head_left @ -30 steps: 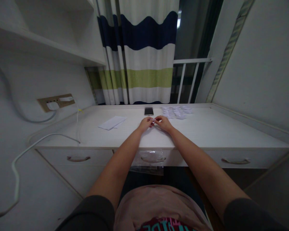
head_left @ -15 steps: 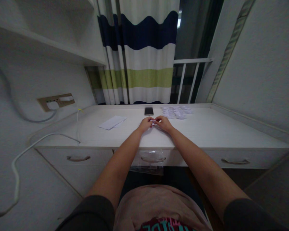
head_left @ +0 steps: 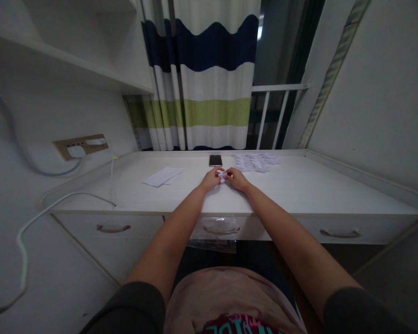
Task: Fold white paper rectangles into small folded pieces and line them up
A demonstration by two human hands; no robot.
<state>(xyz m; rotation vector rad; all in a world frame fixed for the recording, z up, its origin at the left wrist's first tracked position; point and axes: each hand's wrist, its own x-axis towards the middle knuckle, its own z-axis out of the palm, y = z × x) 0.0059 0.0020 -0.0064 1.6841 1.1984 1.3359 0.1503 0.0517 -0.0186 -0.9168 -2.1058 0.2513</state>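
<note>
Between my two hands is a small folded piece of white paper, held just above the desk. My left hand pinches its left side with closed fingers. On the other side, my right hand grips the paper between thumb and fingertips. The fingers cover much of the paper, so its exact shape is hard to make out. Behind my right hand lies a heap of folded white paper pieces. A few flat white sheets rest to the left of my left hand.
A dark-screened phone lies behind my hands near the desk's back edge. The white desk has drawers along its front. At the left, a white cable crosses the desk corner below a wall socket. A striped curtain hangs behind.
Both hands stay in nearly the same place with the paper. The fingers have shifted slightly, and a bit more of the white paper shows between them.
</note>
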